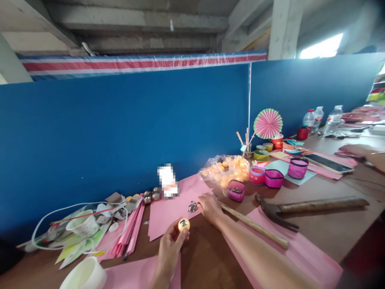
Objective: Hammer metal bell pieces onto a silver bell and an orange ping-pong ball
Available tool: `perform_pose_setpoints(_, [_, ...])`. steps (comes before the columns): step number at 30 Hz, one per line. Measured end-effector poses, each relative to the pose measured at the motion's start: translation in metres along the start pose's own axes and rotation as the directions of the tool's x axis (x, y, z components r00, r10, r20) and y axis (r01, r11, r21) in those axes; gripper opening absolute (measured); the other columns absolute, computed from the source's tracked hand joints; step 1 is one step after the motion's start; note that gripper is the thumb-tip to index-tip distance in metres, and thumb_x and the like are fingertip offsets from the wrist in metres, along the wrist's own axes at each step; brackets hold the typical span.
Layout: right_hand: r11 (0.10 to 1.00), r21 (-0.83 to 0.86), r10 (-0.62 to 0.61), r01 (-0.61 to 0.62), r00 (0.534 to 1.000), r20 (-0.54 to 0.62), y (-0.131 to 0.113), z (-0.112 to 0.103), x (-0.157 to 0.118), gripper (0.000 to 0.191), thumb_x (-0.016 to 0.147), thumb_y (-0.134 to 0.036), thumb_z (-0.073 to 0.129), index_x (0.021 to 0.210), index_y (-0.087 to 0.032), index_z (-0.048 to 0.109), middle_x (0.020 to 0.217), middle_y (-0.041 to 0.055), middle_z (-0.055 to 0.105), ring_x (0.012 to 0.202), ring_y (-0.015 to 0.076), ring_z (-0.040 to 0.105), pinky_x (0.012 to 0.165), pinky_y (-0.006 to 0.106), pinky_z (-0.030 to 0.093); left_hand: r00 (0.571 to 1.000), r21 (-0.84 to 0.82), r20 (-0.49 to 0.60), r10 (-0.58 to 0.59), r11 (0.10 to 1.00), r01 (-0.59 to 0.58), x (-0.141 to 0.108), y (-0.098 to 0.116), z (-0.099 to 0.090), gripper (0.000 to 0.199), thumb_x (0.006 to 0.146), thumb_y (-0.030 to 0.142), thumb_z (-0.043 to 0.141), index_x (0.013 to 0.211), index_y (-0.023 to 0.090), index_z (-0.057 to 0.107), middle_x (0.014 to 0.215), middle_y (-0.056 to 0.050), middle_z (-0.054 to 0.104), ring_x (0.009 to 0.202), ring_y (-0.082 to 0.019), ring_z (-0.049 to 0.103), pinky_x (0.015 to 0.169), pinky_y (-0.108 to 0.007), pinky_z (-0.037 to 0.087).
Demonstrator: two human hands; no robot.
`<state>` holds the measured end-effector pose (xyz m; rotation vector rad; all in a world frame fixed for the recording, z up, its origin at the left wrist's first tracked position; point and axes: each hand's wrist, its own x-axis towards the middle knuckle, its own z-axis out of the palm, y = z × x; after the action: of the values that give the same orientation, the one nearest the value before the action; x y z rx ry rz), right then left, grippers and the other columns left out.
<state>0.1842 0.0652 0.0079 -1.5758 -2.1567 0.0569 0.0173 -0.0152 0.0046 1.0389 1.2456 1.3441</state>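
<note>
Between the thumb and fingers of my left hand (172, 243) is an orange ping-pong ball (184, 228) with shiny silver pieces on its upward side. My right hand (209, 206) reaches to a small pile of silver metal pieces (192, 206) on a pink paper sheet (177, 206). Its fingers are drawn together at the pile's right edge; whatever they pinch is hidden. Just beyond my right hand stands a magenta fabric cup (236, 192) with small metal bits inside. Behind it lies a clear bag of orange ping-pong balls (231, 166).
A wooden stick (255, 226) and a hammer (313, 204) lie to the right. Folded pink paper (129, 230), scraps and a white cable clutter the left, with a white tape roll (86, 275) in front. A blue partition (120, 132) closes off the back. Another person's arm (357, 151) shows far right.
</note>
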Motion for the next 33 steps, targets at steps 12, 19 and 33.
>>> perform_pose_setpoints(12, [1.000, -0.001, -0.005, 0.005, 0.999, -0.032, 0.002, 0.003, 0.001, 0.017, 0.082, -0.025, 0.044, 0.081, -0.021, 0.061, 0.084, 0.0021, 0.062, 0.086, 0.0168, 0.050, 0.074, 0.025, 0.033, 1.000, 0.008, 0.008, -0.022, 1.000, 0.022, 0.000, 0.007, -0.001, 0.062, 0.049, 0.044, 0.073, 0.103, 0.015, 0.061, 0.080, -0.004, 0.068, 0.066, -0.016, 0.063, 0.062, -0.026, 0.052])
perform_pose_setpoints(19, [1.000, -0.003, -0.007, 0.006, 0.998, -0.055, 0.002, 0.002, 0.001, 0.015, 0.081, -0.026, 0.046, 0.082, -0.020, 0.060, 0.081, 0.0033, 0.063, 0.082, 0.0171, 0.051, 0.071, 0.025, 0.034, 0.997, 0.044, 0.045, -0.056, 0.998, 0.054, 0.000, 0.013, -0.003, 0.059, 0.049, 0.042, 0.074, 0.100, 0.014, 0.063, 0.084, -0.006, 0.069, 0.074, -0.020, 0.064, 0.065, -0.027, 0.053])
perform_pose_setpoints(33, [0.983, 0.176, -0.007, 0.054, 0.966, -0.258, -0.002, 0.007, 0.000, 0.014, 0.083, -0.020, 0.045, 0.092, -0.021, 0.056, 0.089, 0.0019, 0.061, 0.084, 0.0149, 0.051, 0.073, 0.023, 0.037, 1.000, 0.070, -0.015, 0.023, 0.997, -0.021, -0.002, 0.009, 0.001, 0.057, 0.053, 0.046, 0.070, 0.099, 0.014, 0.062, 0.085, -0.007, 0.069, 0.069, -0.020, 0.064, 0.062, -0.028, 0.053])
